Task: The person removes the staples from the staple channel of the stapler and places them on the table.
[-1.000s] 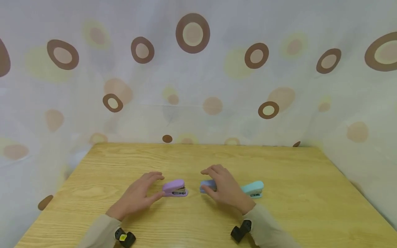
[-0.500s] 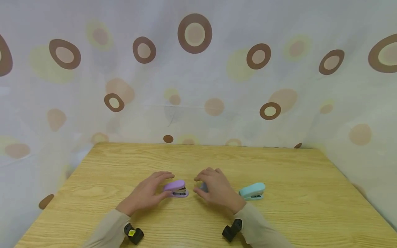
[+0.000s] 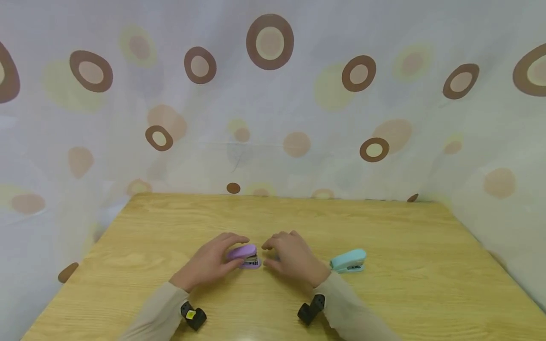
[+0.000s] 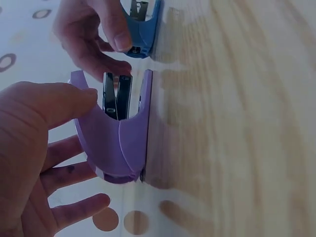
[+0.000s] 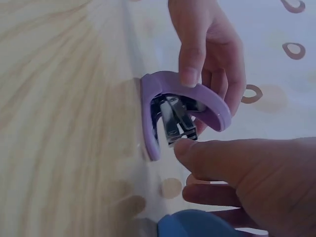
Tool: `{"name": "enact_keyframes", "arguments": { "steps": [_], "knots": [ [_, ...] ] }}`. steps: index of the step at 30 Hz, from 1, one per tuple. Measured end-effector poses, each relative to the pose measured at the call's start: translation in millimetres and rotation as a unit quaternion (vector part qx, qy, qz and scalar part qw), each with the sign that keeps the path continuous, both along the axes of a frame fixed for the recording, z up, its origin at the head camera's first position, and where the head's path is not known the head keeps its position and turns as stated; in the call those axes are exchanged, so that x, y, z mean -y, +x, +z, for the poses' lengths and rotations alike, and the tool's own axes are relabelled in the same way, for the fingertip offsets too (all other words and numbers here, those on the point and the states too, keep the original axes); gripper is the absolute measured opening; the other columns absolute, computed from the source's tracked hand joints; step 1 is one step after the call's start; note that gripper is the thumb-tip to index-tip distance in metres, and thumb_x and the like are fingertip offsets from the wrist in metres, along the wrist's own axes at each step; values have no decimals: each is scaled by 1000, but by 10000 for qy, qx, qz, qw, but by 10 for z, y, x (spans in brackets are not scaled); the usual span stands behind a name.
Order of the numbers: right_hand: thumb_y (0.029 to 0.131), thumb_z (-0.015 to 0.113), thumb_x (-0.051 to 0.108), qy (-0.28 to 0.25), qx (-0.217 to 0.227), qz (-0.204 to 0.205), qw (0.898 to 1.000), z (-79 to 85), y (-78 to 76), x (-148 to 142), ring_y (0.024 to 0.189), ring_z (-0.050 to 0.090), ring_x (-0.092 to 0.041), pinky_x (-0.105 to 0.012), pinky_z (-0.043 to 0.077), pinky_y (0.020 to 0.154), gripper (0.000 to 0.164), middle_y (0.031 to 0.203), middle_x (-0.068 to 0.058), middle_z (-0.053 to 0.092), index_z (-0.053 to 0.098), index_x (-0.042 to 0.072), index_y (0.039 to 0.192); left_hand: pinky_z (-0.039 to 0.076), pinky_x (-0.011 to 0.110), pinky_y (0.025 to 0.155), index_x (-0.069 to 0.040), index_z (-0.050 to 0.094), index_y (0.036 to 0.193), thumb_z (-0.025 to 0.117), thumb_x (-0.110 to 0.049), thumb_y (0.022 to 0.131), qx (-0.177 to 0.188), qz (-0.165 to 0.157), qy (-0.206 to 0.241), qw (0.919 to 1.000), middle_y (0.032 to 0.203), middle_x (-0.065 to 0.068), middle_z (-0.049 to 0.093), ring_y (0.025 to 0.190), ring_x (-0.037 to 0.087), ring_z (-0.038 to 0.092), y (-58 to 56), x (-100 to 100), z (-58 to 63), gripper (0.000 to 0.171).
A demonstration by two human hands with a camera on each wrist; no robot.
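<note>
In the head view my left hand (image 3: 210, 261) is around the purple stapler (image 3: 241, 252), thumb on the near side and fingers behind. The left wrist view has the thumb overlapping the purple stapler's upper arm, while the other fingers spread straight beyond it. My right hand (image 3: 294, 259) arches over a blue stapler (image 4: 146, 30), which it mostly hides in the head view. From the right wrist, the blue stapler (image 5: 195, 224) shows below the extended thumb and fingers. That thumb reaches close to the purple stapler's metal mouth. Both staplers stand on the table with their mouths open.
A light turquoise stapler (image 3: 349, 259) lies on the wooden table (image 3: 405, 284) to the right of my right hand. Behind the table and along its sides hangs a pale curtain (image 3: 256, 104) with brown rings. Each wrist carries a small black camera.
My left hand has moved right, further over the purple stapler. The right hand has moved left, covering more of the blue stapler and exposing the turquoise one. The purple and turquoise staplers have stayed put.
</note>
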State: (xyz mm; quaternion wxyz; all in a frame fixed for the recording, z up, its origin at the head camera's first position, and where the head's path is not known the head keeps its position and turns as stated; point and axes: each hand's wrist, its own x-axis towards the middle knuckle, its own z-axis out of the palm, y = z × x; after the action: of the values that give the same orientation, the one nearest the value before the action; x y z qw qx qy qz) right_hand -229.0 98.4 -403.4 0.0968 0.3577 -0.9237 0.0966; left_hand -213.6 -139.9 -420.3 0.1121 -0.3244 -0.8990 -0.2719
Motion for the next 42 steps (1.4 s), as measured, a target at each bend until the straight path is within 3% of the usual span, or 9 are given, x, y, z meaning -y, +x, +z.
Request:
{"name": "enact_keyframes", "arguments": {
  "steps": [6,9,17,23,36,42],
  "knots": [
    [82,76,21,-379,1187,189,9920,56,-95,68,82,65,-13,-30,52,74,24,92,1,73,74,11,103,52,37,85,-16,62,120,74,-17,84,-123,-73,-51,9999,116,0,65,102,16,62,-42,-29,41,38],
    [80,77,18,-429,1468,233,9880,74,-140,111,79,65,-11,-25,51,70,21,89,1,73,75,11,100,53,36,85,-16,62,120,74,-16,83,-156,-61,-47,9998,115,-1,65,101,16,63,-48,-22,52,39],
    [74,83,26,-243,1029,321,9939,68,-205,189,70,62,-8,-24,47,65,16,76,6,71,74,15,80,52,36,88,-16,66,119,74,-13,83,-473,-393,102,9981,114,0,67,103,16,63,-74,-84,81,37],
    [72,84,28,-293,839,98,9960,31,-188,176,67,61,-6,-25,47,66,14,72,9,70,75,17,75,52,34,87,-12,69,116,72,-10,85,-661,-677,132,9954,112,3,69,101,17,65,-87,-136,105,32],
    [74,83,29,-251,1007,82,9946,-45,-179,214,69,63,-6,-24,49,67,13,73,11,70,75,19,74,53,33,86,-14,68,116,73,-3,81,-978,-498,-7,9940,110,1,68,101,17,65,-34,-132,18,37],
    [73,84,28,-217,1099,2,9937,-35,-179,216,67,62,-6,-24,49,66,14,72,10,70,74,18,73,55,27,77,-18,71,112,72,6,80,-1278,-543,-216,9901,108,-2,64,95,13,63,-12,-186,12,41]
  ]
}}
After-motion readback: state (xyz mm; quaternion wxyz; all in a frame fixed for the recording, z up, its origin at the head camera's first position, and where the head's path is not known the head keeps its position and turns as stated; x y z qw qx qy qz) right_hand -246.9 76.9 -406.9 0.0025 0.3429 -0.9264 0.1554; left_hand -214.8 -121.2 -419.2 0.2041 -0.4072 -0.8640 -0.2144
